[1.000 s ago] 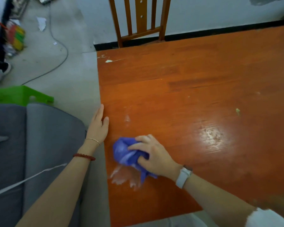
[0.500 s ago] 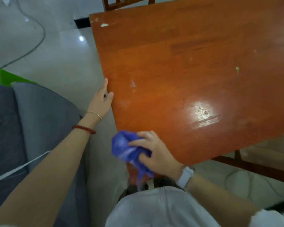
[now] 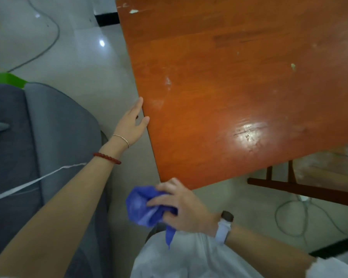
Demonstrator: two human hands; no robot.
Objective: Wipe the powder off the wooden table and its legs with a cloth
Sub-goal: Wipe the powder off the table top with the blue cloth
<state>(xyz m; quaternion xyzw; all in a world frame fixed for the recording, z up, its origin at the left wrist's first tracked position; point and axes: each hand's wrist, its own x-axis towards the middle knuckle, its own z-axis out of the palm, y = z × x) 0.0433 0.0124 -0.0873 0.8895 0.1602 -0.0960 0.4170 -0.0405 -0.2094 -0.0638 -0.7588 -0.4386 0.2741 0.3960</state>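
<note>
The blue cloth (image 3: 147, 207) was bunched in the right hand (image 3: 181, 207), whose fingers were curled round it, just off the near corner of the wooden table (image 3: 229, 97). A second earlier it was still rubbing a white smear on the top; now it was off the surface, so I think the legs came next. The left hand (image 3: 132, 123) rested with straight fingers against the table edge. Faint powder marks remained. Beside were a grey sofa (image 3: 38, 137) and a chair (image 3: 309, 183).
</note>
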